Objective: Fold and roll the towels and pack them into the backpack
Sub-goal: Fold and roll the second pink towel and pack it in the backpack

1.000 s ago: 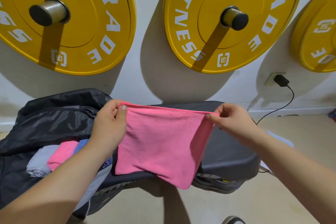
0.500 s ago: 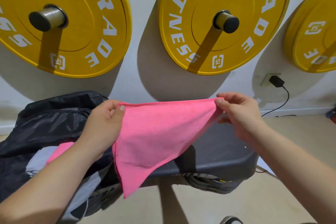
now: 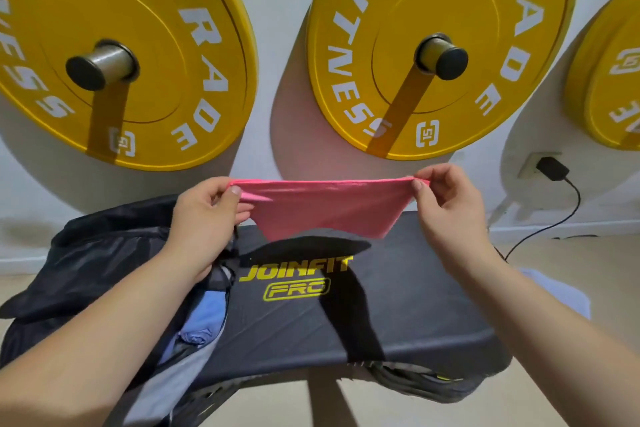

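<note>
Benchtop (image 3: 398, 305): left grip (image 3: 202, 222), right grip (image 3: 450, 211) pinch towel (image 3: 329, 208).

Bright | light from upper right | hard shadows on wall (image 3: 284, 10) (falling lower left) | edges bowed

Ahead of you, item by item:

- White wall (image 3: 284, 10). Each fitting throws a soft grey shadow down and to the left.
- Three yellow bumper plates hang on the wall: the left plate (image 3: 156, 28), the middle plate (image 3: 485, 10) with white RADE FITNESS lettering, and the right plate (image 3: 613, 80), cut by the frame edge.
- Steel pegs with black end caps run through the left plate (image 3: 100, 66) and the middle plate (image 3: 441, 57).
- Low on your right is a wall socket (image 3: 531, 165) with a black charger (image 3: 552, 168) plugged in. Its black cable (image 3: 571, 215) droops to the floor.
- White skirting board (image 3: 554, 230) above a beige floor (image 3: 606, 270).
- Directly below you is a black padded bench (image 3: 398, 305) with JOINFIT PRO (image 3: 298, 277) printed in yellow on its top.
</note>
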The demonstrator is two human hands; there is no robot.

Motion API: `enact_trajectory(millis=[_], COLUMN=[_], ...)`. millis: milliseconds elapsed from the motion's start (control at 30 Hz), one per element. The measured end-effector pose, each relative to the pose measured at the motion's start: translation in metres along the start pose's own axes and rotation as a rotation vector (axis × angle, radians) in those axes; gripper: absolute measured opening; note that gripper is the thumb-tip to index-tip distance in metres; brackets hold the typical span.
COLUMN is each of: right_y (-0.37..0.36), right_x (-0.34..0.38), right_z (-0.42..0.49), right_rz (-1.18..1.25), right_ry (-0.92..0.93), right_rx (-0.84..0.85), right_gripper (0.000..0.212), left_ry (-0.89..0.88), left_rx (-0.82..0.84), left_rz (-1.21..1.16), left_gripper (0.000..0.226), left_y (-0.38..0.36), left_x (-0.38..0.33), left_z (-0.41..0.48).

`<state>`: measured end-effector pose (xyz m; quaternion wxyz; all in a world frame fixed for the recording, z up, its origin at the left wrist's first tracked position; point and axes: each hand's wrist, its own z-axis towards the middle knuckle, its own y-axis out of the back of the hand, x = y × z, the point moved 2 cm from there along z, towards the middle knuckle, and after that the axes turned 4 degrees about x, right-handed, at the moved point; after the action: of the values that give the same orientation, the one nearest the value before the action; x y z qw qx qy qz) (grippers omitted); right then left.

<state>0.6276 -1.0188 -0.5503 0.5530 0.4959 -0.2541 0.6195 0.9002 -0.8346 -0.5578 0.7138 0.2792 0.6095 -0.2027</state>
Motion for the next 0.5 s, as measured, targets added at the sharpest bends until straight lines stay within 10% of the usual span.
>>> enact_trajectory(millis=[500], right_y=[0.010], right_x=[-0.096], right_z=[-0.078], right_rz=[-0.886], right_ry=[-0.497], right_rx=[1.051], right_gripper=[0.019], left_ry=[0.541], left_rx=[0.633], left_rz=[0.375], left_gripper=[0.015], left_y=[0.006], left_x=[0.135], left_z=[-0.076])
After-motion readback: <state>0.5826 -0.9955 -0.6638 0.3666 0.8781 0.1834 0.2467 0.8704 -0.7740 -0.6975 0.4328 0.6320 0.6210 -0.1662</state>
